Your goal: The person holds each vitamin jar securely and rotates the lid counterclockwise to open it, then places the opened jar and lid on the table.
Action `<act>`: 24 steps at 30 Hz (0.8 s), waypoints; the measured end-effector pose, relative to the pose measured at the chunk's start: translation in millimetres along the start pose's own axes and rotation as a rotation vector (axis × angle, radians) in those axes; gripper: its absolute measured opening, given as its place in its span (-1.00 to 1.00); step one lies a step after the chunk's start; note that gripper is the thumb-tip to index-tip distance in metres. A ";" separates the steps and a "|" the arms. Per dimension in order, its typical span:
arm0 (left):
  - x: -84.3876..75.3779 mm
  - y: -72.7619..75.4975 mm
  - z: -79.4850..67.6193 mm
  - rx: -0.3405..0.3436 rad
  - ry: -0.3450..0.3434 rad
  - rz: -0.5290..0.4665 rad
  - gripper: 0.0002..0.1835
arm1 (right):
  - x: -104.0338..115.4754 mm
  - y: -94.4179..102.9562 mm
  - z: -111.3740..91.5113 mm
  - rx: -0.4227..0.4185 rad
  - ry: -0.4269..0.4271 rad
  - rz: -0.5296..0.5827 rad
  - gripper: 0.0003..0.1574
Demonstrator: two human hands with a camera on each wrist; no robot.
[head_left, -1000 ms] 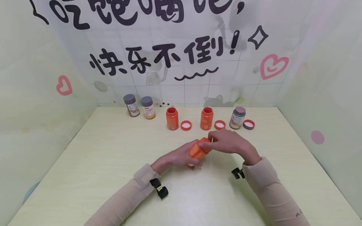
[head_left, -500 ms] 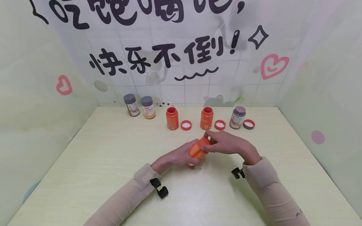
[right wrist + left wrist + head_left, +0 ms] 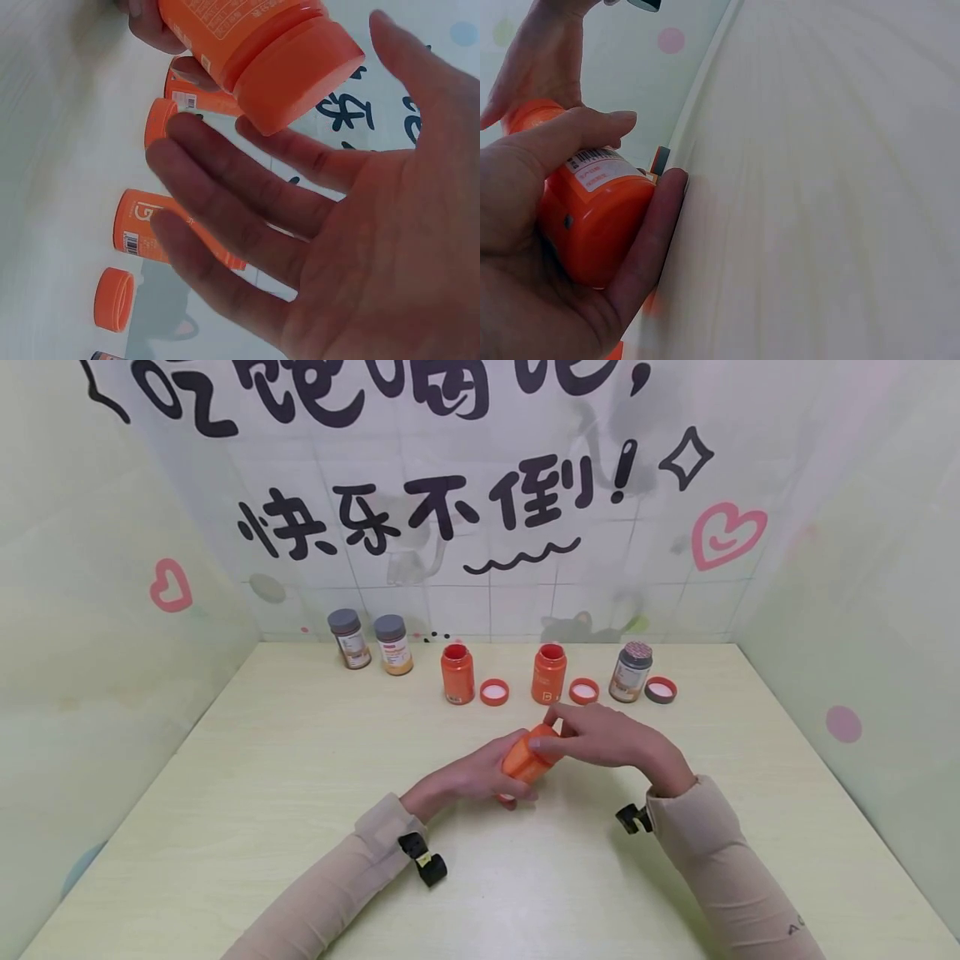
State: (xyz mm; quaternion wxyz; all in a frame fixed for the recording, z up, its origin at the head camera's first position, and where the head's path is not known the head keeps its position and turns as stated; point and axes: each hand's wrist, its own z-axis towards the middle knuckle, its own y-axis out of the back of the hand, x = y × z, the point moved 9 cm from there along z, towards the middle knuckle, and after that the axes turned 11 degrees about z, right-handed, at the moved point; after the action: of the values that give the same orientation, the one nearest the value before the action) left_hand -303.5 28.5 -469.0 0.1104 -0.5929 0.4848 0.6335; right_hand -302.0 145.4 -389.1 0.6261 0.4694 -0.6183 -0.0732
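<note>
Above the middle of the desk (image 3: 262,760), well in from its far edge, my left hand (image 3: 480,772) faces my right hand (image 3: 606,735), whose fingers are loosely spread. The left grips a tilted bottle (image 3: 525,766), I judge to steady it and leave its lid (image 3: 304,75) reachable.

One jar (image 3: 351,642) and a second jar (image 3: 393,647) are standing near the table's (image 3: 315,743) back left corner. Going right near the back edge, I'm seeing a bottle (image 3: 457,680), a lid (image 3: 494,692), another bottle (image 3: 549,678), another lid (image 3: 583,692), a third jar (image 3: 630,675), a third lid (image 3: 661,691). In front, a slanted bottle (image 3: 525,763) is sitting between left hand (image 3: 478,773) and right hand (image 3: 606,735).
</note>
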 end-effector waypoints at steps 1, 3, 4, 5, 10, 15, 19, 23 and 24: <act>0.2 0.0 0.1 -0.001 0.002 0.003 -0.36 | -1.1 0.8 0.1 -0.009 -0.009 -0.004 -0.39; 0.6 0.1 0.5 -0.002 0.007 0.004 -0.36 | -2.4 0.7 0.7 -0.011 -0.014 -0.010 -0.44; 0.6 -0.1 0.7 -0.001 0.008 0.005 -0.36 | -2.8 0.1 1.1 -0.006 -0.014 -0.008 -0.46; 0.5 -0.2 0.8 -0.001 0.008 0.005 -0.36 | -3.0 -0.8 1.5 0.000 -0.012 -0.002 -0.49; 0.2 -0.6 0.9 0.002 0.010 -0.003 -0.36 | -2.2 -4.8 2.9 0.033 0.006 0.041 -0.57; 1.4 -0.3 0.5 0.000 0.019 -0.009 -0.37 | -0.9 -6.8 2.5 0.051 0.016 0.040 -0.56; 1.6 -0.1 0.5 -0.004 0.018 -0.005 -0.39 | 1.8 -6.8 1.9 0.054 0.037 0.021 -0.55; 1.9 0.3 0.7 -0.008 0.017 -0.002 -0.40 | 4.6 -6.6 1.3 0.050 0.051 0.008 -0.52; 1.9 0.4 0.7 -0.009 0.016 -0.001 -0.40 | 4.7 -6.6 1.3 0.049 0.052 0.006 -0.52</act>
State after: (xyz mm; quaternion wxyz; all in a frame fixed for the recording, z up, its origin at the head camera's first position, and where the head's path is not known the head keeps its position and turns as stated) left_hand -304.8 28.0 -470.5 0.1044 -0.5988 0.4824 0.6308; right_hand -298.9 138.0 -390.6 0.6307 0.4843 -0.6048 -0.0438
